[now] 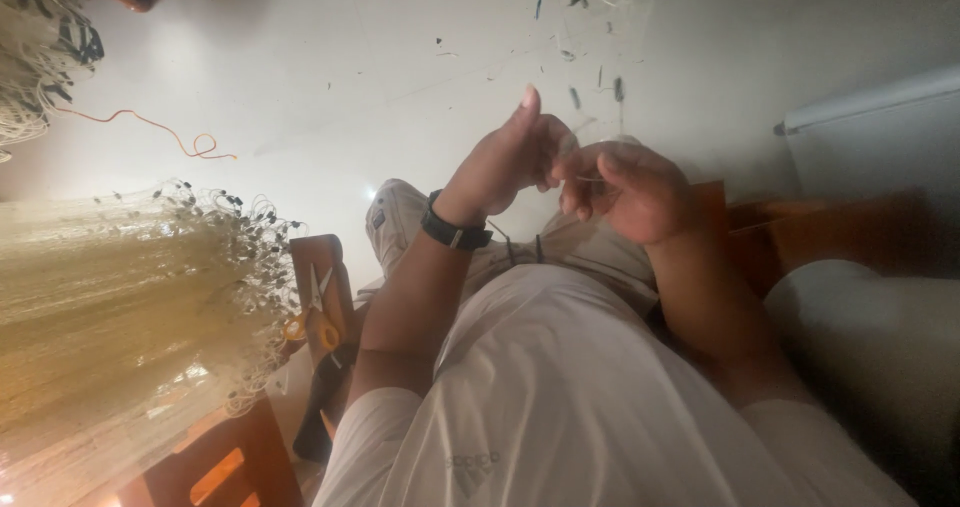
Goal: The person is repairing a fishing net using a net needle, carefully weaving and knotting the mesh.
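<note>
Your left hand (505, 162) and right hand (630, 192) meet in front of your chest, fingertips nearly touching. Between them runs a thin, pale fishing line (590, 127), partly lost against the light floor; it rises from the meeting point of the fingers toward the top of the view. The left hand has its thumb raised and its fingers curled inward, pinching the line at the fingertips. The right hand's fingers are pressed together and curled around the same line just beside the left fingertips; whether they clamp it fully cannot be told.

One black wristwatch (455, 229) sits on the left wrist. Along the line above the hands hang small dark weights (618, 89); about three show clearly near the hands, and further ones are scattered on the white floor (300, 87) above, too small to count surely.

To your left, well apart from the hands, one large heap of pale fishing net (110, 297) with a dark-beaded edge lies across a wooden stool (225, 462). One pair of yellow-handled scissors (318, 312) rests on a small wooden surface between the net and your left arm. One orange cord (160, 132) curls on the floor near the upper left, beside a second bundle of net (35, 57) in the corner.
</note>
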